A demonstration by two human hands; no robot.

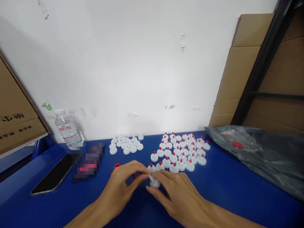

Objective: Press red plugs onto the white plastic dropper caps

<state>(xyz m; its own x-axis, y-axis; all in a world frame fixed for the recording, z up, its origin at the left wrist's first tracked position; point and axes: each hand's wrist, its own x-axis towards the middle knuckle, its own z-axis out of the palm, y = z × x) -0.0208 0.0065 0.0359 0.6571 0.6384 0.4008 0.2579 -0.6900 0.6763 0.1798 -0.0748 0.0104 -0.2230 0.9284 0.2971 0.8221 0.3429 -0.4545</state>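
Observation:
My left hand (123, 185) and my right hand (174, 193) meet low in the middle of the blue table (228, 183). Together they pinch one small white cap (154, 182), fingers closed round it. A few tiny red plugs (116, 165) lie just beyond my left hand. Behind them sits a cluster of several plain white caps (127, 144). To its right stand several white caps with red plugs on top (181, 150), set in rows close to my right fingers.
A black phone (53, 175) lies at the left beside a blurred dark packet (89, 161) and a water bottle (67, 128). A dark plastic bag (261, 152) with red bits fills the right. Cardboard boxes (14, 114) and cardboard sheets (239, 66) lean at both sides.

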